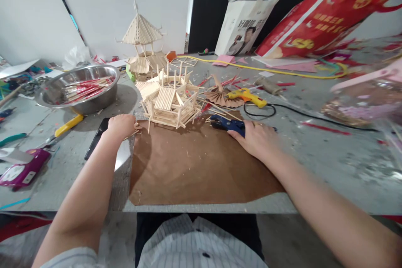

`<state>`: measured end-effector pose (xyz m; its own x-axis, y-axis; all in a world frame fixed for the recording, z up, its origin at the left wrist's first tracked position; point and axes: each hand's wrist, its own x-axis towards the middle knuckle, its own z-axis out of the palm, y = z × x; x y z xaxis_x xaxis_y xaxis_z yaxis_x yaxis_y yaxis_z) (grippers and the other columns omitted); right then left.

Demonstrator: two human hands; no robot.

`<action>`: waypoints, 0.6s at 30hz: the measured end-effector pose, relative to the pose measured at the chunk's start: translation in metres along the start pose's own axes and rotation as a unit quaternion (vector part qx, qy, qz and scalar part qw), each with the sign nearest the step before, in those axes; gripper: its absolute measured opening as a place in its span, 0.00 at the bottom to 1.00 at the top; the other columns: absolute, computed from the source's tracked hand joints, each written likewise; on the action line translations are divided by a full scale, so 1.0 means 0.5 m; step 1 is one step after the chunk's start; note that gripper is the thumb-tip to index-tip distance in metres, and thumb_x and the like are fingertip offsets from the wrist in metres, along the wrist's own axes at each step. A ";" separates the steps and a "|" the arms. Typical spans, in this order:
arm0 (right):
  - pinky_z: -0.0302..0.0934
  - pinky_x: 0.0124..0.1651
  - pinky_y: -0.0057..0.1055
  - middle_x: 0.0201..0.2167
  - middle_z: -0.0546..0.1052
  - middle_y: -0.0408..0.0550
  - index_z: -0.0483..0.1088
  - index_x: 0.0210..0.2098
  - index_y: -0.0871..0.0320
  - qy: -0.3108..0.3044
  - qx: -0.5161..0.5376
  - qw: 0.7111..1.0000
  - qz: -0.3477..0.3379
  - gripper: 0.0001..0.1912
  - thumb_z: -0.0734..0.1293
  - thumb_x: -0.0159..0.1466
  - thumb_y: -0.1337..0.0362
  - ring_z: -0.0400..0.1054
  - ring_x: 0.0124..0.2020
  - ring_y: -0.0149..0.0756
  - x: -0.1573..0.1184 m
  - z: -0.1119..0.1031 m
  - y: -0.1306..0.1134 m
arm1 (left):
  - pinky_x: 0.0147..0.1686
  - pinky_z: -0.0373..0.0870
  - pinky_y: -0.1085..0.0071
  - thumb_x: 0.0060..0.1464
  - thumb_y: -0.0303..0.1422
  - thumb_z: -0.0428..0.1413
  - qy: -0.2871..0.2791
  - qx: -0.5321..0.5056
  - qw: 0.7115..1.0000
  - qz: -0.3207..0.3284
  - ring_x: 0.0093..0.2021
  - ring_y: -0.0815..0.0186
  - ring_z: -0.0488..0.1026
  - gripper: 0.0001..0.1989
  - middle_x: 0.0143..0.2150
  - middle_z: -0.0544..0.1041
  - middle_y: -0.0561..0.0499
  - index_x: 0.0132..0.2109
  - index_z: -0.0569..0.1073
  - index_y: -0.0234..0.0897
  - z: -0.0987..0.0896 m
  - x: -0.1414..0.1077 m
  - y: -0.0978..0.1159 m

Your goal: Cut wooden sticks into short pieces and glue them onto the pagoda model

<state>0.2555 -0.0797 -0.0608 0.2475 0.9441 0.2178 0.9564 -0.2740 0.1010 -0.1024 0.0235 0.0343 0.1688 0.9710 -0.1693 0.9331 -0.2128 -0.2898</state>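
My left hand [122, 127] is closed at the left edge of a brown mat [201, 167], with the ends of thin wooden sticks [137, 129] poking out by its fingers. Beneath that wrist lies a dark phone-like slab [96, 139]. On the mat's right side my right hand [259, 137] is closed round dark blue pliers [229, 124], their head pointing left. Between the hands, at the back of the mat, stands a many-sided model frame [169, 102] built of pale wooden sticks, with upright posts and sloping panels.
A finished-looking stick pavilion [142, 31] stands behind. A steel bowl [78, 88] of red-tipped sticks is at left, near a yellow-handled knife [69, 125]. A yellow glue gun [247, 97] with a black cord lies at right, before a white bag [246, 16] and red bag [326, 16].
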 end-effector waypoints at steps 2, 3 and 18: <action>0.54 0.44 0.44 0.45 0.66 0.68 0.57 0.51 0.70 0.020 0.020 1.000 -0.013 0.36 0.48 0.59 0.44 0.60 0.47 0.54 0.000 0.007 0.000 | 0.39 0.66 0.61 0.47 0.31 0.46 0.020 -0.004 1.000 0.004 0.44 0.54 0.69 0.16 0.43 0.73 0.41 0.42 0.72 0.37 -0.004 -0.008 0.014; 0.53 0.45 0.43 0.48 0.65 0.67 0.56 0.53 0.70 0.028 0.030 0.999 -0.021 0.36 0.48 0.59 0.45 0.58 0.49 0.53 0.000 0.010 0.000 | 0.39 0.66 0.62 0.48 0.31 0.46 0.032 -0.006 0.999 0.006 0.43 0.54 0.70 0.15 0.42 0.74 0.40 0.41 0.72 0.36 -0.005 -0.012 0.024; 0.54 0.48 0.39 0.46 0.69 0.58 0.62 0.50 0.64 0.008 0.103 0.994 -0.019 0.28 0.51 0.61 0.51 0.63 0.46 0.45 0.001 0.002 0.006 | 0.36 0.67 0.65 0.45 0.34 0.47 0.005 -0.060 0.998 0.015 0.40 0.55 0.71 0.14 0.39 0.75 0.39 0.37 0.73 0.35 0.025 0.011 0.071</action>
<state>0.2585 -0.0796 -0.0612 0.2092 0.9496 0.2335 0.9770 -0.1930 -0.0907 -0.0724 0.0198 0.0112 0.1991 0.9656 -0.1675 0.9589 -0.2272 -0.1701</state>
